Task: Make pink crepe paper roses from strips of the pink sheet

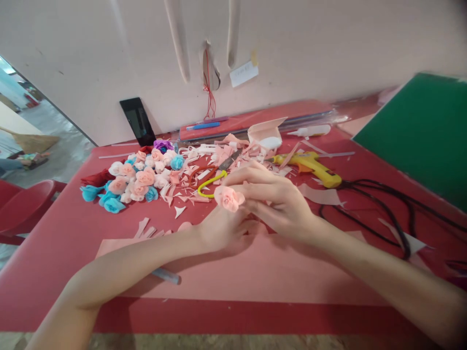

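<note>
One wide peach sheet (233, 277) nearest, flat on the red table under both forearms. Just beyond and above, a little peach rose (229, 199), up off the table, right at the fingertips. Left hand (226, 233) low and curled behind it, right hand (280, 197) reaching over with fingertips touching the petals. Hands together, basically, but can't tell which one's carrying the weight, base totally hidden.

Handling-wise: probably next to no weight, soft, not slippery, super easy to crush. Would pinch low at the base and go feather-light on the outer petals. Wouldn't squeeze the bloom, ever.

Looks: pale, matte, papery, tight swirl in the middle, looser ruffled edges.

Farther back, scissors (229, 159) in pink scraps, a pile of similar flowers (145, 176) off left, yellow glue gun (310, 164) off right. Way back, a phone (137, 121) propped against the wall.
</note>
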`<move>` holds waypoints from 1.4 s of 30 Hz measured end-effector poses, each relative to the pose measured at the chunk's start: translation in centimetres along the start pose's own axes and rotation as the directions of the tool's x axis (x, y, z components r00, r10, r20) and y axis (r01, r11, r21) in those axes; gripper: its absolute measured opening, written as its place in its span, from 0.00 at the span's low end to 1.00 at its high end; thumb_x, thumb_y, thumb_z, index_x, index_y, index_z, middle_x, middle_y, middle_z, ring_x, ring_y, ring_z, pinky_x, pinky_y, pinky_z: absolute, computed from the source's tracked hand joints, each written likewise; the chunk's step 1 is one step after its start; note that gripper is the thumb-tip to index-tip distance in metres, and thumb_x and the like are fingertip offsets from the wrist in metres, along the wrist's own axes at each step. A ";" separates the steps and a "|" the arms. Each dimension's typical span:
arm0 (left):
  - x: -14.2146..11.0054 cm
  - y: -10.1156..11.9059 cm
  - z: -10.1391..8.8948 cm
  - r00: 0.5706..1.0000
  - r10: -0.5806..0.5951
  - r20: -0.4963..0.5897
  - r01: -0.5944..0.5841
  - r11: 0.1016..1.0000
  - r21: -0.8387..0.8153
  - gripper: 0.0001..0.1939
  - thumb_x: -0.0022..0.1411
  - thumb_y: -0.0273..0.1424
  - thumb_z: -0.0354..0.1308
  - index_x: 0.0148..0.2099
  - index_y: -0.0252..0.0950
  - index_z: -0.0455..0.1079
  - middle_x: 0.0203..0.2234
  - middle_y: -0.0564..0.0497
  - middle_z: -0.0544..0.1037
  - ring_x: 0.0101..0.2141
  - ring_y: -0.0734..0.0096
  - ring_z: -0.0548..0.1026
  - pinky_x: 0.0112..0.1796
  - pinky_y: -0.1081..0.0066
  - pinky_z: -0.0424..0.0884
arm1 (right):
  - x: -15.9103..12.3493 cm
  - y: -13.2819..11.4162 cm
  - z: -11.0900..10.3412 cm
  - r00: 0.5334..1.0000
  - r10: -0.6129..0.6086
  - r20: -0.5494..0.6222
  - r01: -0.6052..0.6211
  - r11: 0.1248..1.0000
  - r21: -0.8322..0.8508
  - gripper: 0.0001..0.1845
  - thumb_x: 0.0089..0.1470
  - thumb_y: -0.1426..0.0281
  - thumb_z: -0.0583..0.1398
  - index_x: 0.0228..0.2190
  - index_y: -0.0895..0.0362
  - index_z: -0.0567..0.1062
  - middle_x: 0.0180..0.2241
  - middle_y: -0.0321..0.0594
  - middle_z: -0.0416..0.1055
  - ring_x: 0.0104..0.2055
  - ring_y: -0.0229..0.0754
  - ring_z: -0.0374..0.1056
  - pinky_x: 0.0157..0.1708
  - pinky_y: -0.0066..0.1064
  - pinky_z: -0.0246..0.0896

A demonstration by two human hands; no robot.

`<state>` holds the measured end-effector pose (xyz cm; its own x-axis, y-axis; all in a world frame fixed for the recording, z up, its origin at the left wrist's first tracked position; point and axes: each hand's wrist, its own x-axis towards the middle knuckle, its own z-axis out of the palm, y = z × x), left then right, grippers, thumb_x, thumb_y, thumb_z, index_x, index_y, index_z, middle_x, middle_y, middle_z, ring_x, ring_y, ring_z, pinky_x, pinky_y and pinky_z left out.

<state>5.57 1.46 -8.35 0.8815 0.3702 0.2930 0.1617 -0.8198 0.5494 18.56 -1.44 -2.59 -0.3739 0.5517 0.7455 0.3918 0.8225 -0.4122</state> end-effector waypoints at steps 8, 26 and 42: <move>0.3 -0.1 -0.9 0.991 -0.118 -0.059 0.110 0.985 -0.135 0.08 0.54 0.21 0.46 0.35 0.33 0.63 0.30 0.48 0.72 0.34 0.68 0.70 0.31 0.70 0.67 | 0.0 0.0 -0.2 0.996 0.058 -0.061 -0.056 0.998 0.028 0.12 0.57 0.79 0.52 0.29 0.55 0.72 0.33 0.39 0.71 0.35 0.37 0.65 0.34 0.32 0.62; -0.2 -0.9 -4.3 0.927 -0.323 -0.190 0.294 0.942 -0.164 0.05 0.52 0.21 0.54 0.28 0.35 0.65 0.26 0.54 0.73 0.29 0.72 0.73 0.31 0.73 0.69 | -0.3 -1.1 -0.5 0.882 0.467 -0.060 -0.383 0.786 0.485 0.09 0.56 0.70 0.57 0.26 0.50 0.75 0.26 0.33 0.65 0.32 0.37 0.62 0.33 0.30 0.58; -2.7 3.4 -7.8 0.947 -0.190 -0.259 -0.046 0.718 -0.695 0.05 0.57 0.25 0.56 0.31 0.34 0.74 0.28 0.51 0.70 0.28 0.76 0.72 0.26 0.77 0.70 | -1.2 -2.4 1.0 0.824 0.377 0.423 -0.538 0.287 0.793 0.12 0.55 0.64 0.58 0.24 0.55 0.76 0.21 0.34 0.63 0.25 0.35 0.59 0.26 0.27 0.55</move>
<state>0.31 1.05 -1.16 0.6892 0.6198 0.3754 -0.2322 -0.3019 0.9246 17.25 -3.94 -3.06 -0.5161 0.8230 0.2373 -0.3527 0.0483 -0.9345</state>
